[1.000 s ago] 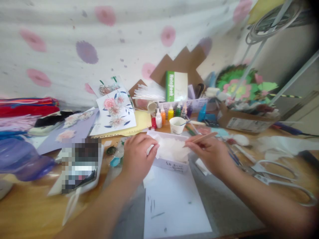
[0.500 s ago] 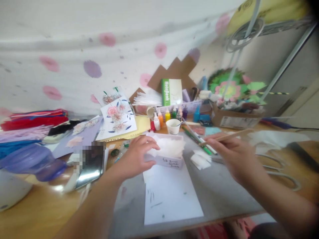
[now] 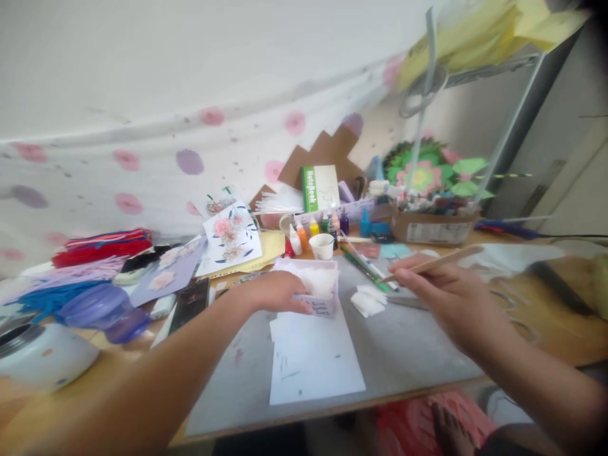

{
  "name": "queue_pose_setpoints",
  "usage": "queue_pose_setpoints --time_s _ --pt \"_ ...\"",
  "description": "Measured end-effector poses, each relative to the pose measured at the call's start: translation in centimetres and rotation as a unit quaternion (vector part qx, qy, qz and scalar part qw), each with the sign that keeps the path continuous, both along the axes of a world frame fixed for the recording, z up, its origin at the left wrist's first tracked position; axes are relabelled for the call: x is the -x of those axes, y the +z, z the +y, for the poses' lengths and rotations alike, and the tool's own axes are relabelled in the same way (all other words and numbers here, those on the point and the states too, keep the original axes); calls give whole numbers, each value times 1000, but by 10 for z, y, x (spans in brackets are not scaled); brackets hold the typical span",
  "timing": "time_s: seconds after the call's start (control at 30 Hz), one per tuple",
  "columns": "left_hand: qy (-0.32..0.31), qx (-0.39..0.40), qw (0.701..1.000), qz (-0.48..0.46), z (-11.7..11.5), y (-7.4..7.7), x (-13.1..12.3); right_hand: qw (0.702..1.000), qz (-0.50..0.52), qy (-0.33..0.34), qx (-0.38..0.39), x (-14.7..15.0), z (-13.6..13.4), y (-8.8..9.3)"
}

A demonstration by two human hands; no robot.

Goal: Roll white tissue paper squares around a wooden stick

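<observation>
My left hand (image 3: 280, 292) is at the left side of a small lilac box (image 3: 327, 308) with handwriting on its front. Its thumb lies along the front wall, and the other fingertips are hidden; it appears to grip that wall. White, fluffy-looking material (image 3: 323, 282) fills the box. In my right hand (image 3: 434, 288) is a flat wooden stick (image 3: 456, 258), pinched near its narrow end, which points left. Below that hand lie small white paper pieces (image 3: 368, 300). A marked white sheet (image 3: 318, 367) is in front of the box.
Behind the box stand a white cup (image 3: 322, 247) and several paint bottles (image 3: 302, 239). Pens (image 3: 363, 269) lie right of it. A purple bowl (image 3: 104, 310) and a white jar (image 3: 47, 354) stand left, a carton (image 3: 432, 229) at back right. Scissors handles (image 3: 522, 329) show beyond my right hand.
My left hand has come down from hovering open over the box to its left front wall. My right hand keeps the stick in much the same pose. The camera view has shifted slightly.
</observation>
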State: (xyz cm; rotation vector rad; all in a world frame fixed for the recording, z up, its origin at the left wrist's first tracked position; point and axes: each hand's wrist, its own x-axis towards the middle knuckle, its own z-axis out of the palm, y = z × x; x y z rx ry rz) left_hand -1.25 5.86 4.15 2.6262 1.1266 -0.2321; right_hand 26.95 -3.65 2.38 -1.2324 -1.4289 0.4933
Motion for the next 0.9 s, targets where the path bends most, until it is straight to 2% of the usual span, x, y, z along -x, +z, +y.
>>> queue_pose_setpoints --time_s 0.17,0.27,0.33,0.4,0.5,0.57,0.7,0.8,0.9 --pt "1 60 998 8 13 12 -4 1000 -17 10 -9 -7 -5 1" --pt "46 18 998 -43 10 21 5 1000 -22 7 -6 -13 -10 2" --pt "90 -33 992 -81 2 23 16 1000 -28 0 0 -17 -15 4" --pt "124 -60 985 -102 -12 16 28 999 -44 -18 4 -20 -20 6" --pt "122 -42 987 -99 -38 -8 41 997 -65 -47 17 -26 -25 3" --pt "123 -30 987 -98 -54 -27 46 995 -78 -49 34 -31 -25 -5" --pt "156 -25 981 -117 -65 -57 54 989 -133 -64 -7 -40 -25 -25" --pt "177 -16 973 -146 -63 -63 56 983 -176 -36 -25 -39 -26 -30" --pt "193 13 961 -197 -63 -57 49 982 -183 -1 -45 -29 -27 -25"
